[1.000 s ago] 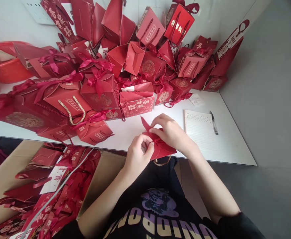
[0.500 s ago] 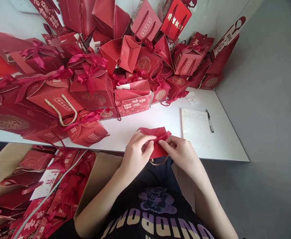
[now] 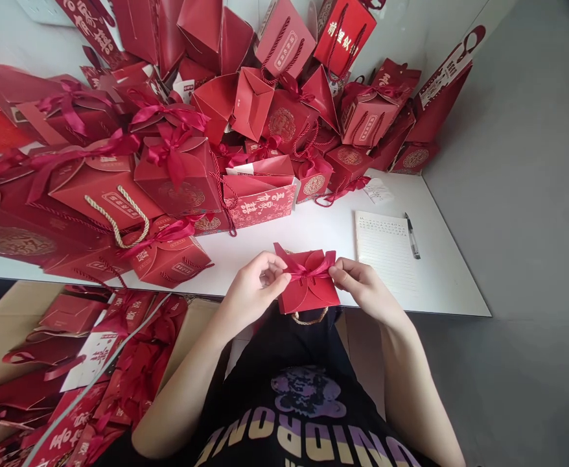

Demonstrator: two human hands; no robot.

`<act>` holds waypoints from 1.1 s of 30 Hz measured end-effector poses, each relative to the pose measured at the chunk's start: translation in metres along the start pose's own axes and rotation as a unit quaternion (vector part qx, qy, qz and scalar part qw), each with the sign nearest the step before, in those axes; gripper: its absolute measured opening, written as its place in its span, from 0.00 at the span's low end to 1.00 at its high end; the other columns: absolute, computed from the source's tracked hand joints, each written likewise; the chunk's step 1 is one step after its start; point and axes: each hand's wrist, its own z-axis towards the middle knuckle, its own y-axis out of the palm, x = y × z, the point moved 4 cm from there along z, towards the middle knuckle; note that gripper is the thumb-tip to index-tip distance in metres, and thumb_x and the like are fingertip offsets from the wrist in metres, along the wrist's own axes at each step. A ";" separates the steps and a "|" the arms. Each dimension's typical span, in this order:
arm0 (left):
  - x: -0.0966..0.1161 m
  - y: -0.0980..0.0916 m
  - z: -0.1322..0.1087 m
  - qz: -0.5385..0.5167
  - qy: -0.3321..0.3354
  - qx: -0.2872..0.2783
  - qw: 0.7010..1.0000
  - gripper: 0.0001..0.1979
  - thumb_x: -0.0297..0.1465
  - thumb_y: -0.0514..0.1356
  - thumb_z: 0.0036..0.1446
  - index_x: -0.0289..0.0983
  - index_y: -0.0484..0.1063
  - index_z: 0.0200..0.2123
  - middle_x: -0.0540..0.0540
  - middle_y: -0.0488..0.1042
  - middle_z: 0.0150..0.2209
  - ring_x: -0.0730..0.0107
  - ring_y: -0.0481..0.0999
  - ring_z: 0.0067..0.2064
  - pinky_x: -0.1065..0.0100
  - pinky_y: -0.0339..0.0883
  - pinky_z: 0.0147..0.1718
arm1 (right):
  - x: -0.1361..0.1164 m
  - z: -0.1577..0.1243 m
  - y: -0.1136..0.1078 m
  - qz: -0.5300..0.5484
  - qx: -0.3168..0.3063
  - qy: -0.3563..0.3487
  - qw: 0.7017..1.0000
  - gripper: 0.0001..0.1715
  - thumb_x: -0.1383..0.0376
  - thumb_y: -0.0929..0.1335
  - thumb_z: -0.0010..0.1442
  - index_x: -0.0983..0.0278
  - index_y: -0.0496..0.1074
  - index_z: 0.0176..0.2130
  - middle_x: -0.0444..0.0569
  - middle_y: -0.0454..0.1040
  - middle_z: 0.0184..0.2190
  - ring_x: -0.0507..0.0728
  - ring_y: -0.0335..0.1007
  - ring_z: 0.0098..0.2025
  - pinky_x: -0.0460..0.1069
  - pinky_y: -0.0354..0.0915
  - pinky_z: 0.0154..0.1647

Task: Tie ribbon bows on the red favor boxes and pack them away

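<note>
A small red gift box [image 3: 308,295] stands at the table's front edge before me, its curved top flaps closed and a cord handle [image 3: 310,320] hanging on the near side. Across its top lies a dark pink ribbon [image 3: 310,270], gathered at the middle in what looks like a bow. My left hand [image 3: 260,282] pinches the ribbon's left side between thumb and index finger. On the opposite side, my right hand [image 3: 359,285] has the right part of the ribbon pinched, with its other fingers curled in. The ribbon is stretched between both hands.
Many red gift boxes and bags [image 3: 177,168] crowd the table's back and left. A written notepad [image 3: 384,250] and a pen [image 3: 412,236] lie on the white table [image 3: 440,259] at right. Below left, a carton [image 3: 182,350] holds more red packaging, with a pale cable [image 3: 94,383] crossing over it.
My hands have moved apart from the middle of the box, out to its left and right sides. The ribbon is now drawn out sideways, and more of the box top shows.
</note>
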 end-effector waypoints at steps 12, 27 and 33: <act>0.040 0.010 0.000 0.312 0.234 0.045 0.920 0.06 0.31 0.56 0.57 0.38 0.72 0.37 0.46 0.66 0.36 0.64 0.64 0.41 0.60 0.63 0.44 | 0.005 0.019 -0.009 0.101 0.028 -0.018 0.994 0.21 0.49 0.65 0.56 0.63 0.65 0.26 0.43 0.63 0.25 0.51 0.59 0.28 0.49 0.59 0.34; 0.035 0.025 0.009 0.341 0.216 0.051 0.913 0.05 0.30 0.56 0.56 0.38 0.68 0.38 0.46 0.68 0.37 0.62 0.65 0.42 0.61 0.58 0.42 | -0.023 0.011 -0.022 -0.147 0.082 -0.121 0.978 0.14 0.55 0.66 0.58 0.63 0.71 0.32 0.47 0.73 0.30 0.53 0.68 0.31 0.49 0.63 0.34; 0.052 0.037 0.017 0.369 0.261 0.000 0.892 0.06 0.27 0.56 0.55 0.39 0.71 0.35 0.45 0.68 0.40 0.61 0.63 0.43 0.61 0.55 0.40 | -0.008 -0.015 -0.012 -0.087 0.080 -0.137 0.983 0.12 0.59 0.69 0.56 0.61 0.70 0.40 0.48 0.74 0.38 0.55 0.70 0.40 0.53 0.66 0.44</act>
